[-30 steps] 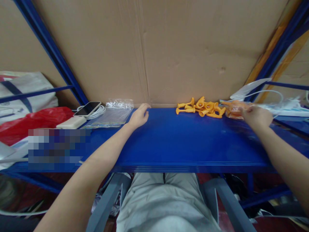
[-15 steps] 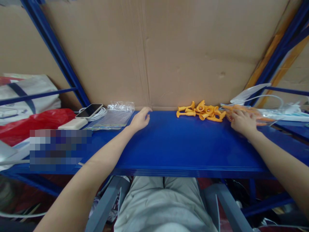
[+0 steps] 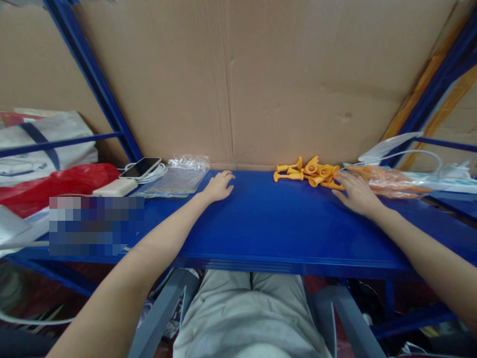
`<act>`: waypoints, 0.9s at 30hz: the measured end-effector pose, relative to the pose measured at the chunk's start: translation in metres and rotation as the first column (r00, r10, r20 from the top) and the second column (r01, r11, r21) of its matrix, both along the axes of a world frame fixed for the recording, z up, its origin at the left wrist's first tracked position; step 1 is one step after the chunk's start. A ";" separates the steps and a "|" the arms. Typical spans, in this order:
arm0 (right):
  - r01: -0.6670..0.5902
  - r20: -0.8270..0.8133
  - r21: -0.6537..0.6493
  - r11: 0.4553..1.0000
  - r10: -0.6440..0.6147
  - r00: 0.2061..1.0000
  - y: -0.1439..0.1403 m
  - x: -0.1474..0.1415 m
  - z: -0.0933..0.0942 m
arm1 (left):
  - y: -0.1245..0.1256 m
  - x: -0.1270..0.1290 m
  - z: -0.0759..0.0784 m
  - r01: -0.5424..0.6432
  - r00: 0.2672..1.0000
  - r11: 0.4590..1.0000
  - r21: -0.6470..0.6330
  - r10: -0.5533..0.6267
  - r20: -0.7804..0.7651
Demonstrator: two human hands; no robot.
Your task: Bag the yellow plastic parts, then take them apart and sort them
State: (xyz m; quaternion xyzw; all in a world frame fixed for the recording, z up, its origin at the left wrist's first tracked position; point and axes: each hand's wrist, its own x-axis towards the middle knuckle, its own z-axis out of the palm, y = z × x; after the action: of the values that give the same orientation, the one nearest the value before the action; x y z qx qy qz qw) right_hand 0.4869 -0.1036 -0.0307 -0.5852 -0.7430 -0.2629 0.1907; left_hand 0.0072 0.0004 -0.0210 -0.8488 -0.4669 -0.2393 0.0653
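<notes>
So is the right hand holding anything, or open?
Open: the right hand lies flat, fingers spread, on the blue shelf beside the orange plastic pieces.

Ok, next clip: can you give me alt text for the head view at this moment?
Two bare hands rest flat on a blue metal shelf: the left hand beside clear plastic bags, the right hand at a pile of small orange plastic parts. A bag of more orange parts lies right of it, a phone and white cable far left, cardboard behind.

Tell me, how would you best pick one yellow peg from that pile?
Probably pinch the thin stem of the leftmost yellow peg, coming from the left. It lies flat and apart from the pile, flared head toward the heap, beyond the right hand.
</notes>
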 end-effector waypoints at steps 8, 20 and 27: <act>-0.146 0.148 -0.139 0.980 0.166 0.975 0.012 -0.039 -0.002 | 0.004 -0.009 -0.003 -0.349 0.935 0.929 -0.122 0.337 -0.106; -0.105 0.290 -0.260 0.960 0.181 0.940 0.055 -0.088 0.014 | 0.004 -0.019 0.006 -0.584 0.810 0.787 -0.199 0.547 -0.210; -0.052 0.402 -0.195 0.979 0.129 0.907 0.098 -0.116 -0.003 | -0.007 -0.018 0.020 -0.700 0.710 0.665 -0.259 0.614 -0.345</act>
State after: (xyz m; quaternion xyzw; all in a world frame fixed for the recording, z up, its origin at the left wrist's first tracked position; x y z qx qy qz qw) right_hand 0.3714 -0.0053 -0.0335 -0.4962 -0.8136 -0.3030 -0.0119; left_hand -0.0109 -0.0066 -0.0014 -0.6386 -0.7685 -0.0073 0.0390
